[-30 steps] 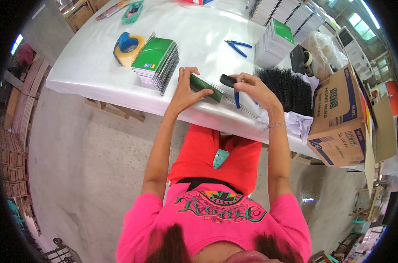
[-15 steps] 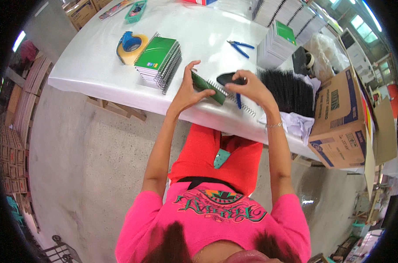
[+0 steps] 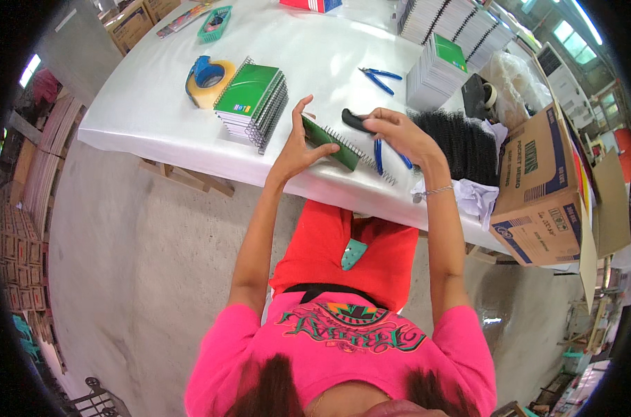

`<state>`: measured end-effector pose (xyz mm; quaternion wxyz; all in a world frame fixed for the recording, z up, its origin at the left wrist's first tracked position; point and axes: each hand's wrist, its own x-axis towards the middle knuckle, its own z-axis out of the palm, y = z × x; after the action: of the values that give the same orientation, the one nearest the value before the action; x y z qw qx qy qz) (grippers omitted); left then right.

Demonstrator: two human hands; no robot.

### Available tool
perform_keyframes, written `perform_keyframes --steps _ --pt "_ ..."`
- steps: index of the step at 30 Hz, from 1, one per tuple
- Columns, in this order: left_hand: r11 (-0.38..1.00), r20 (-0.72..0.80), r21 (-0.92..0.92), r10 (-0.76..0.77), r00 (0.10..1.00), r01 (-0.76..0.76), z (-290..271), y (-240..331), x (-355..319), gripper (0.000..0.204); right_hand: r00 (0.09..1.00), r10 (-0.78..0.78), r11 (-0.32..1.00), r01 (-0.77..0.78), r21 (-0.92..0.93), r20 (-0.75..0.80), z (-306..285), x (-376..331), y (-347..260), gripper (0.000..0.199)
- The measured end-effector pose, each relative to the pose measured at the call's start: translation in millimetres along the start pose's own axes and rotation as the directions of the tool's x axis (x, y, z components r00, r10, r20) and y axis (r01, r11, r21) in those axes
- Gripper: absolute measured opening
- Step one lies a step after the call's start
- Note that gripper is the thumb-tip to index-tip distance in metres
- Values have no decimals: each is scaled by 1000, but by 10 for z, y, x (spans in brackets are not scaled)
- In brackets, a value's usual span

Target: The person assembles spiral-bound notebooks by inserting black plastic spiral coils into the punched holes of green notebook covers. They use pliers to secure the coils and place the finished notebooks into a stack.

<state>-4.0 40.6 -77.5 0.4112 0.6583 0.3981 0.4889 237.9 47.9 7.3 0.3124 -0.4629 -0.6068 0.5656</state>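
Note:
My left hand (image 3: 298,149) grips a small green-covered notebook (image 3: 324,142) on edge near the table's front, thumb on the cover, fingers behind. A metal spiral wire coil (image 3: 363,157) runs along the notebook's edge, its free end sticking out beyond the near right corner. The fingers of my right hand (image 3: 399,135) are closed on a black curved object (image 3: 356,121), whose kind I cannot make out, above the coil. Beneath this hand lie blue-handled pliers (image 3: 379,156), partly covered. To the left stands a stack of green spiral notebooks (image 3: 249,90).
A tape dispenser (image 3: 208,80) sits behind the notebook stack. Blue cutters (image 3: 380,80) lie farther back, beside unbound notebooks (image 3: 433,76). At right are a heap of black coils (image 3: 454,146) and an open carton (image 3: 538,187). A green basket (image 3: 215,24) stands far left.
The coil's free end has shifted left, toward the notebook. The black object has tilted in my right hand, whose fingers have drawn closer together. My left hand stays on the notebook.

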Motion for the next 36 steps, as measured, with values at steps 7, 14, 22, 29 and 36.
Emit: perform_keyframes --steps 7,14,22,29,36 --pt "993 31 -120 4 1000 0 -18 73 51 116 992 -108 972 119 -201 66 136 -35 34 40" --pt "997 29 -35 70 997 -69 -60 -82 17 112 991 -112 927 133 -350 80 169 160 8 37" --pt "987 98 -158 22 995 -6 -12 14 33 109 988 -98 941 130 -312 116 142 256 -62 46" --pt "997 26 -60 51 998 -49 -2 -47 23 110 977 -75 941 136 -309 200 101 273 -102 30" --pt "994 48 -74 88 995 -84 -12 -54 46 110 990 -99 958 122 -261 100 181 346 17 35"
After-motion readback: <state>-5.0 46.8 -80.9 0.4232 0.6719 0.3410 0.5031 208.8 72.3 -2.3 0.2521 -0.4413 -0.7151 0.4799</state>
